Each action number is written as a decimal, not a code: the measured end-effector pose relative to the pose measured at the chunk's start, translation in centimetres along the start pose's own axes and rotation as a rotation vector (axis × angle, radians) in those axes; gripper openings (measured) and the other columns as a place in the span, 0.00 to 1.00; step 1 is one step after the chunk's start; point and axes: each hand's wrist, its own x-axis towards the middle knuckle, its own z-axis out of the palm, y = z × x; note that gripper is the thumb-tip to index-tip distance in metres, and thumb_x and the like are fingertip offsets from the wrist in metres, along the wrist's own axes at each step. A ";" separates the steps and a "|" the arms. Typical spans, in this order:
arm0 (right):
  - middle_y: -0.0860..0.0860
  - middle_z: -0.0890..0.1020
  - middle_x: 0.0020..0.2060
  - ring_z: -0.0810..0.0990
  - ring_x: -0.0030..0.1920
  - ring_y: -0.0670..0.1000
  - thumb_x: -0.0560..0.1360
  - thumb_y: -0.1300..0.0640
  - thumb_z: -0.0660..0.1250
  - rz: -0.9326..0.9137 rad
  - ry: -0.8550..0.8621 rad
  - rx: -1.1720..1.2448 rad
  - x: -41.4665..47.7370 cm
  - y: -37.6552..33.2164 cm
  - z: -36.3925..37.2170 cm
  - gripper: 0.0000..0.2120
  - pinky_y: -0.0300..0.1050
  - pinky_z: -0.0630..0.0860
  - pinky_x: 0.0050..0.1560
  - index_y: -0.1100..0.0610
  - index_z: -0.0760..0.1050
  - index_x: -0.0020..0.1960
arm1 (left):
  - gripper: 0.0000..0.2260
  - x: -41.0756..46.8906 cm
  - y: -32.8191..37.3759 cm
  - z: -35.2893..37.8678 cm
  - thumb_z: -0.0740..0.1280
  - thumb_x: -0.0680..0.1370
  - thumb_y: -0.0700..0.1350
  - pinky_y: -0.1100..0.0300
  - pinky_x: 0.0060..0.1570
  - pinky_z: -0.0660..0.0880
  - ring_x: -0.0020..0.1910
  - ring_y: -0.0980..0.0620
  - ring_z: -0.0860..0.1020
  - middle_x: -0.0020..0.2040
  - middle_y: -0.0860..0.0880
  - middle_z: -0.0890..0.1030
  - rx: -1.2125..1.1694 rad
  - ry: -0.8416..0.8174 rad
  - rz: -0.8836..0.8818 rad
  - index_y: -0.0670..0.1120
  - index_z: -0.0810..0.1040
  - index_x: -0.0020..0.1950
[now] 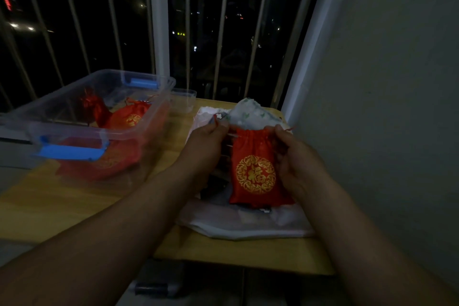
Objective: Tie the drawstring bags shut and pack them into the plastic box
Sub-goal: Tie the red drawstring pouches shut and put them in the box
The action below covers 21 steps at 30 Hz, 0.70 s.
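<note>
nearest the camera, two bare forearms reach in over the wooden table, and between them a red drawstring bag with a gold round emblem hangs upright in the air, its mouth uppermost so the cords can be drawn. the left hand is closed in a pinch on a thin red cord at the bag's left top corner, and the right hand is curled with its fingertips pinching the gathered right corner of the mouth, where another bit of cord pokes out; pulling outward from both sides looks like the way to cinch it, and the mouth already looks puckered, though whether a knot is made i cannot tell in this dim light. under the bag lies a heap of pale plastic wrapping with some dark items half hidden on it, too murky to name, and a white crumpled bag with green specks rises just behind the hands. farther off to the left sits the clear plastic box with blue latches, open at the top, set near so a finished bag can be dropped in; at least two red bags lie inside. beyond everything, window bars stand against a night view of scattered lights.
</note>
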 end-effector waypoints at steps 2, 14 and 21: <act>0.47 0.87 0.37 0.83 0.45 0.48 0.84 0.52 0.64 0.006 0.015 -0.025 0.2 -0.1 -0.3 0.11 0.42 0.78 0.43 0.55 0.82 0.49 | 0.20 0.4 0.0 -0.1 0.57 0.86 0.56 0.54 0.34 0.79 0.42 0.44 0.83 0.49 0.41 0.85 -0.030 0.019 0.000 0.44 0.82 0.59; 0.52 0.85 0.46 0.81 0.31 0.44 0.85 0.48 0.61 0.044 0.052 0.135 1.0 -0.1 -0.6 0.15 0.37 0.74 0.30 0.56 0.80 0.52 | 0.20 2.0 0.0 -0.3 0.56 0.87 0.56 0.53 0.52 0.79 0.46 0.49 0.83 0.47 0.45 0.86 -0.248 0.095 -0.045 0.45 0.82 0.60; 0.53 0.87 0.49 0.74 0.25 0.45 0.86 0.47 0.58 0.112 0.045 0.296 1.0 -0.2 -0.7 0.17 0.36 0.65 0.22 0.55 0.72 0.42 | 0.20 2.1 0.1 -0.8 0.54 0.87 0.54 0.59 0.49 0.78 0.50 0.51 0.84 0.50 0.45 0.86 -0.425 0.134 -0.128 0.44 0.80 0.56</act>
